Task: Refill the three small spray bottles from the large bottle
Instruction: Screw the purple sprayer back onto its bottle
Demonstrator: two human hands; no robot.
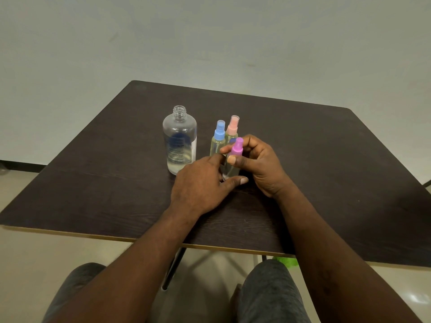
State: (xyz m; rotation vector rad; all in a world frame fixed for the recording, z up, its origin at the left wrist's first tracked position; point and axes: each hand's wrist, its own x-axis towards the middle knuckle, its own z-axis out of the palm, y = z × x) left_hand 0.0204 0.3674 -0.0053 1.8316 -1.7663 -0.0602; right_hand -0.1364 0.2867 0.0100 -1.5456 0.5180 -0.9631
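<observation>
A large clear bottle [179,139] stands uncapped on the dark table [326,159], with a little liquid at its bottom. To its right stand a small spray bottle with a blue top [219,137] and one with a pink top [232,129], both holding yellowish liquid. In front of them is a third small bottle with a purple top [236,149]. My left hand [200,183] grips its clear body near the base. My right hand [258,164] has its fingers closed around the purple spray top.
The table's front edge runs just ahead of my knees. Pale floor lies beyond the table's far edge. Something green [285,261] shows under the table at the right.
</observation>
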